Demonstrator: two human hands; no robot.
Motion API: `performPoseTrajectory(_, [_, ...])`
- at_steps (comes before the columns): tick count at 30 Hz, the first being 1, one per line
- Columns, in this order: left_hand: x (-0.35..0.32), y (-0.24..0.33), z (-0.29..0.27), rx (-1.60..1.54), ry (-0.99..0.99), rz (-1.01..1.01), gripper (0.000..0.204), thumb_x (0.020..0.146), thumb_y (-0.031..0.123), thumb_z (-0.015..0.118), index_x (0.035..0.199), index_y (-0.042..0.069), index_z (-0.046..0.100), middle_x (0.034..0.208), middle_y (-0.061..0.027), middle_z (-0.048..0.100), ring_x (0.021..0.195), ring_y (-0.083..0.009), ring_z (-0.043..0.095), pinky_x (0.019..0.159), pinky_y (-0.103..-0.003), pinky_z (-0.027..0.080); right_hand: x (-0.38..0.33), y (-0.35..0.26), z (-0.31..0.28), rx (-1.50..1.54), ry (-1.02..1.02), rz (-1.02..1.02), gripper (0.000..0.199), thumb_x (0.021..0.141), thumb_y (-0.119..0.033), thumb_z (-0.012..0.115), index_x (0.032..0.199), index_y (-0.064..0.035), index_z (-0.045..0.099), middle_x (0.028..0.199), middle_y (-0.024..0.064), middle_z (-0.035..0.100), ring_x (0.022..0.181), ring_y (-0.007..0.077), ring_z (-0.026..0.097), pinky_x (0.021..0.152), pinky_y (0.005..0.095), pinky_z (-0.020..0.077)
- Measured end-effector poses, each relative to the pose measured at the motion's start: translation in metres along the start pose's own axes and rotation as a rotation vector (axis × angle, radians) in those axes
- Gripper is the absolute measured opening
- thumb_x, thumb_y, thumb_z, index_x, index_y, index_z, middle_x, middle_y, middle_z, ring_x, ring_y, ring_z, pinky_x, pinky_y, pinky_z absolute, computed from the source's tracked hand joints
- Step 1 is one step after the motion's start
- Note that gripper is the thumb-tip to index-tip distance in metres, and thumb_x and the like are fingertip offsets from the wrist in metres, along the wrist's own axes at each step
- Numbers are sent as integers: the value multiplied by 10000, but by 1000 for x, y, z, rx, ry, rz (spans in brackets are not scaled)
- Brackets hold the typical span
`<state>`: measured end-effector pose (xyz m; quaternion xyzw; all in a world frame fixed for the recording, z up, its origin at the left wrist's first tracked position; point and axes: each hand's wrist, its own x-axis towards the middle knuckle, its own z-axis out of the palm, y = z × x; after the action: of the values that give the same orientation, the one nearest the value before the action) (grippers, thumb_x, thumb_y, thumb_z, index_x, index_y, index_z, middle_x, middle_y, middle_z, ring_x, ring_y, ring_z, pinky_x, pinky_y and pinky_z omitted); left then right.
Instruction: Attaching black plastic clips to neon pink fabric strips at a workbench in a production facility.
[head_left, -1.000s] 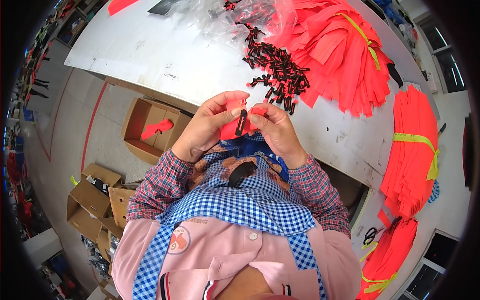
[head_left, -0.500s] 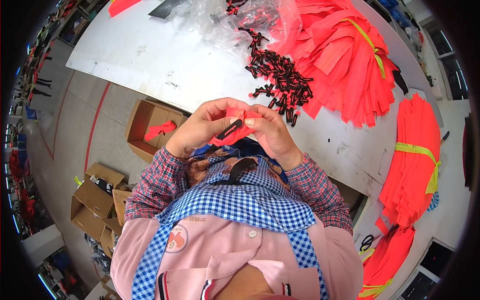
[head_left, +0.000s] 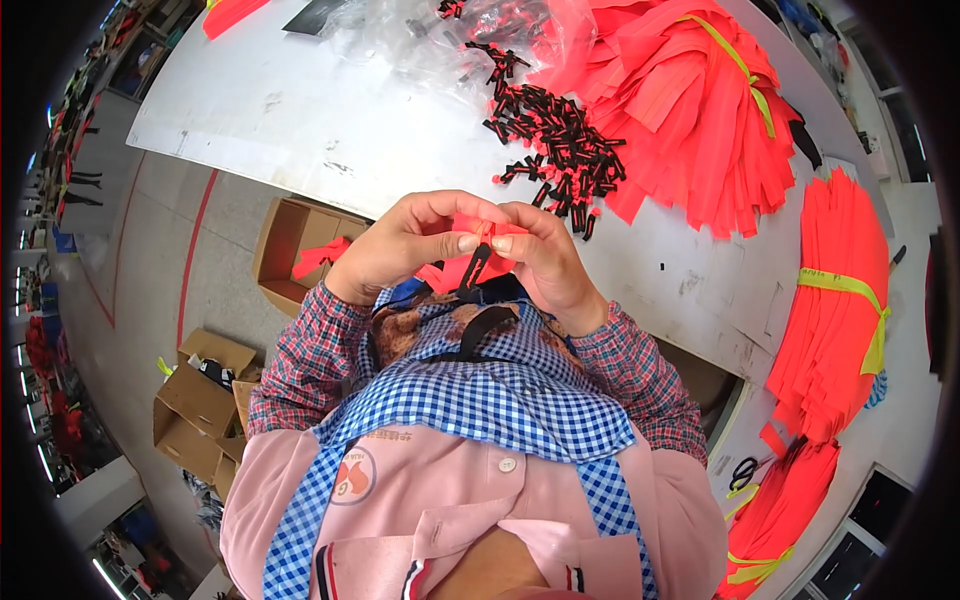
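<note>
My left hand and my right hand meet in front of my apron, at the near edge of the table. Between their thumbs and fingertips they pinch a red zipper tape. A black zipper pull hangs down from it, just below the thumbs. Fingers hide the spot where pull and tape join. Beyond my hands lies a heap of black zipper pulls with small red parts. A large bundle of red tapes, tied with a yellow band, fans out beside the heap.
Clear plastic bags lie at the table's far side. More tied red bundles run down the right, with scissors near the lowest. Left of me, an open carton holds red tape. Further cartons stand on the floor.
The black pull has swung from slanting to nearly upright below my thumbs. My hands have barely moved and still pinch the tape. The whole view has shifted slightly.
</note>
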<state>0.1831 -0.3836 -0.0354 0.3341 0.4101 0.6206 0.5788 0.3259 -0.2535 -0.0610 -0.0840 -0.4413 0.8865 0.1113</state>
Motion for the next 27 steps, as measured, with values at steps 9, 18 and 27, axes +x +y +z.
performPoseTrajectory(9, [-9,3,13,410,38,26,365,881,54,619,1233,-5,543,1066,-60,632,962,-90,584,840,-240,487,-21,-2,2,-803,98,-436,125,857,-121,635,899,-3,636,811,40,598,707,110,549,639,213,442])
performPoseTrajectory(18, [-20,7,39,630,225,64,179,828,-4,643,1006,-2,668,887,-59,657,810,-98,611,711,-248,503,-33,-9,-1,-768,76,-563,191,793,-74,690,973,-27,647,847,67,633,785,142,598,670,240,476])
performPoseTrajectory(27, [-23,11,42,825,193,158,282,742,-48,688,1017,16,670,867,-90,661,776,-134,634,693,-254,503,-31,-15,12,-958,84,-676,190,768,-131,748,898,-47,637,806,54,617,700,146,594,633,253,482])
